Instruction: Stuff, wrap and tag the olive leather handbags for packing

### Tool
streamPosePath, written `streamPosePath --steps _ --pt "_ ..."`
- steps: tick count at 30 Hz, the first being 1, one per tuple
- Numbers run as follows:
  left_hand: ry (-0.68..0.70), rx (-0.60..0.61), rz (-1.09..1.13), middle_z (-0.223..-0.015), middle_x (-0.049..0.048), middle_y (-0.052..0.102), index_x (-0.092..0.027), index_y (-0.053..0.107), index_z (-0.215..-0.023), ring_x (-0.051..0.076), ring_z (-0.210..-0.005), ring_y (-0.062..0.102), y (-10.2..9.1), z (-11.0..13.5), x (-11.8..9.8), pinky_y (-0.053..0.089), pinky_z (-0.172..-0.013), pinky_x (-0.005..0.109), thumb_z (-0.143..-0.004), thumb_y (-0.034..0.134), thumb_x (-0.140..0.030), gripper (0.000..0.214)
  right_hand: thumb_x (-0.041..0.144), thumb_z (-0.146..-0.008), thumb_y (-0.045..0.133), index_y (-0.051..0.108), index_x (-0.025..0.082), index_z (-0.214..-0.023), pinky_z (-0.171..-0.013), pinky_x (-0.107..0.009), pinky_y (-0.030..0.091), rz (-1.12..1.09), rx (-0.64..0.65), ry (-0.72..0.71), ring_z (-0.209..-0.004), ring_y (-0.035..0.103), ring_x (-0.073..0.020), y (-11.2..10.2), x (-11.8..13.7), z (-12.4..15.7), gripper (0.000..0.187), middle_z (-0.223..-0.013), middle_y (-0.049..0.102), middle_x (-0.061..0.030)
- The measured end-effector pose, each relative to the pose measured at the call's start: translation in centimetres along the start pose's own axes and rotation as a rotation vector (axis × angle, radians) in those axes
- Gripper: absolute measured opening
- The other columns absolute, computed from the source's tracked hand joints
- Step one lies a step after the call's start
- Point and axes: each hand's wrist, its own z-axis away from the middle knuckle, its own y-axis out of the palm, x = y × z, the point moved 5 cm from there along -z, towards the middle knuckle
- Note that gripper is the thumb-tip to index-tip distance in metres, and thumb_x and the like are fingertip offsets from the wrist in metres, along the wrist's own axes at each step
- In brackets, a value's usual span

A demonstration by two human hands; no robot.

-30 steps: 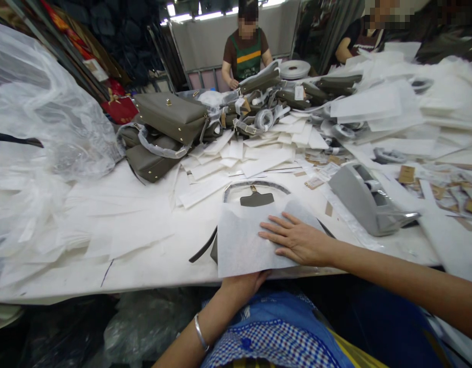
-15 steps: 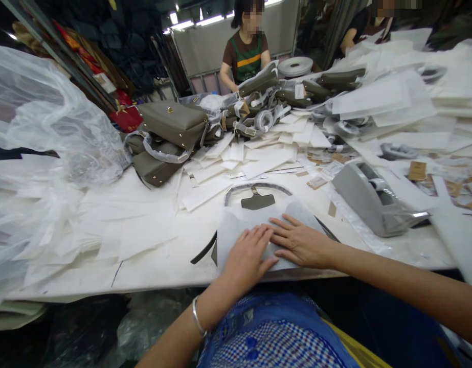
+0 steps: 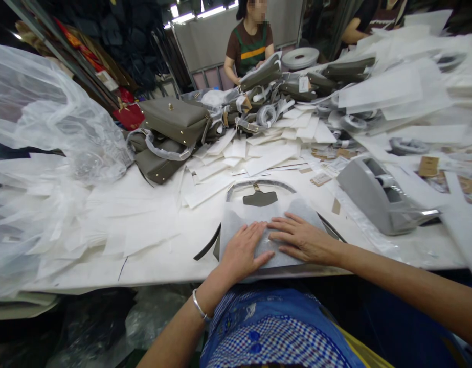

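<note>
A handbag [image 3: 260,198] lies flat at the front of the table, mostly covered by a whitish sheet of wrapping paper [image 3: 236,217]. Its dark flap tab and wrapped handle [image 3: 230,190] show beyond the sheet, and dark straps stick out at both sides. My left hand [image 3: 246,250] rests flat on the sheet's left half, fingers stretched out. On the right half lies my right hand [image 3: 297,237], palm down with fingers spread. The two hands' fingertips nearly meet in the middle. What is under the sheet is hidden.
Olive handbags [image 3: 174,120] are piled at the back left, near a clear plastic bag [image 3: 59,112]. White paper sheets [image 3: 132,214] spread to the left. A grey bag [image 3: 374,197] sits at the right. Across the table a person [image 3: 251,43] handles bags; another is at the far right.
My hands have slid slightly over the sheet, the left a little outward, and their fingertips have come slightly apart. The view has shifted a little.
</note>
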Motion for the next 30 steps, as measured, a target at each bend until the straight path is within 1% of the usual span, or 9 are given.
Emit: streamPosePath --steps 4,11,18,21,23,26,28,30 --pt "0.002 0.002 -0.001 -0.157 0.0105 0.038 -0.018 0.027 -0.153 0.023 -0.146 0.034 0.1 0.1 0.0 0.028 -0.121 0.045 -0.097 0.045 -0.057 0.071 0.037 -0.1 0.048 0.059 0.025 -0.131 -0.115 -0.059 0.027 0.016 0.027 -0.012 -0.139 0.043 -0.0285 0.0 0.2 -0.1 0.035 -0.149 0.049 -0.01" --pt "0.019 -0.022 -0.018 -0.157 0.0101 0.039 -0.016 0.028 -0.152 0.021 -0.146 0.033 0.3 0.2 0.0 0.028 -0.122 0.042 -0.097 0.044 -0.058 0.071 0.034 -0.1 0.05 0.06 0.025 -0.13 -0.114 -0.06 0.027 0.012 0.014 -0.038 -0.136 0.046 -0.028 -0.2 0.2 -0.1 0.033 -0.147 0.052 -0.0097" --pt "0.009 -0.012 -0.035 -0.156 0.0102 0.04 -0.016 0.025 -0.153 0.019 -0.146 0.034 0.3 0.2 0.0 0.027 -0.122 0.042 -0.097 0.045 -0.057 0.072 0.032 -0.099 0.051 0.063 0.026 -0.127 -0.115 -0.06 0.026 -0.006 -0.008 -0.075 -0.135 0.048 -0.0269 -0.3 0.4 0.1 0.031 -0.142 0.057 -0.0087" --pt "0.007 0.0 -0.04 -0.156 0.0104 0.04 -0.016 0.025 -0.153 0.02 -0.146 0.034 0.2 0.1 0.0 0.028 -0.121 0.042 -0.097 0.044 -0.057 0.072 0.031 -0.1 0.051 0.062 0.026 -0.129 -0.116 -0.058 0.028 -0.018 -0.038 -0.103 -0.134 0.05 -0.0249 -0.1 0.2 0.6 0.032 -0.141 0.058 -0.0081" --pt "0.009 0.005 -0.043 -0.157 0.0101 0.039 -0.015 0.027 -0.153 0.02 -0.146 0.033 0.1 0.1 -0.1 0.027 -0.122 0.041 -0.097 0.043 -0.057 0.072 0.03 -0.1 0.051 0.058 0.025 -0.134 -0.117 -0.055 0.029 -0.022 -0.08 -0.122 -0.133 0.051 -0.023 0.1 0.0 1.0 0.035 -0.139 0.06 -0.0086" --pt "0.014 0.022 -0.063 -0.158 0.0093 0.037 -0.016 0.033 -0.151 0.021 -0.147 0.032 0.2 0.1 -0.2 0.026 -0.122 0.042 -0.098 0.042 -0.056 0.067 0.03 -0.101 0.05 0.053 0.022 -0.141 -0.118 -0.051 0.028 -0.012 -0.126 -0.12 -0.131 0.054 -0.0213 0.5 -0.2 1.3 0.04 -0.136 0.062 -0.0095" --pt "0.011 0.04 -0.092 -0.159 0.0094 0.036 -0.018 0.038 -0.149 0.022 -0.147 0.031 0.4 0.0 -0.3 0.026 -0.122 0.043 -0.099 0.04 -0.056 0.063 0.029 -0.102 0.048 0.054 0.021 -0.139 -0.118 -0.05 0.029 0.008 -0.126 -0.098 -0.129 0.055 -0.0212 0.7 -0.2 1.2 0.039 -0.134 0.064 -0.0083" --pt "0.016 0.057 -0.131 -0.159 0.01 0.034 -0.018 0.039 -0.149 0.023 -0.148 0.03 0.4 0.0 -0.3 0.025 -0.122 0.045 -0.1 0.038 -0.055 0.061 0.028 -0.102 0.046 0.058 0.021 -0.135 -0.117 -0.049 0.031 0.029 -0.112 -0.058 -0.129 0.056 -0.0216 0.9 -0.1 1.1 0.036 -0.133 0.065 -0.006"
